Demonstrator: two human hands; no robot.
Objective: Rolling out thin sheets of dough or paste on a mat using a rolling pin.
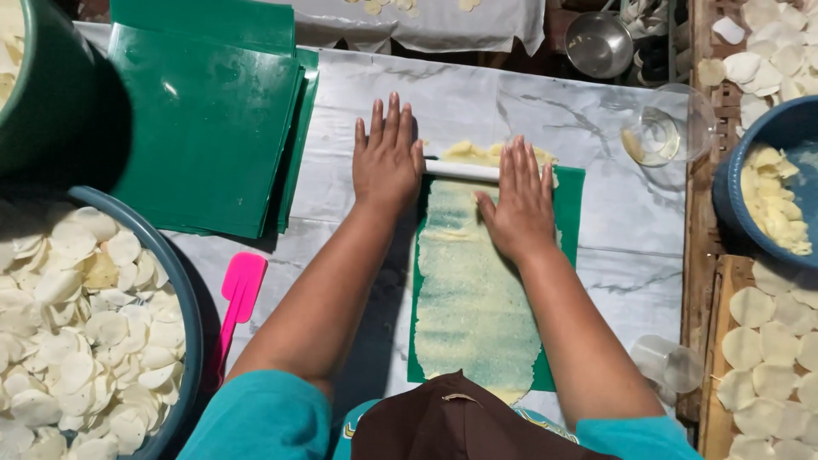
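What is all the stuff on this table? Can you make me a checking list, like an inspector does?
Surface: marble-patterned table, wooden racks to the right.
Job's things: white rolling pin lies across a green sheet; thin yellowish dough strip spread on the sheet, thicker lump beyond the pin.
Clutter: pink spatula, stack of green sheets, two clear cups, metal bowl.
Grippers: left hand and right hand flat, palms down on the pin.
Cables: nothing seen.
Surroundings: basins of pale round discs; more discs on the racks.
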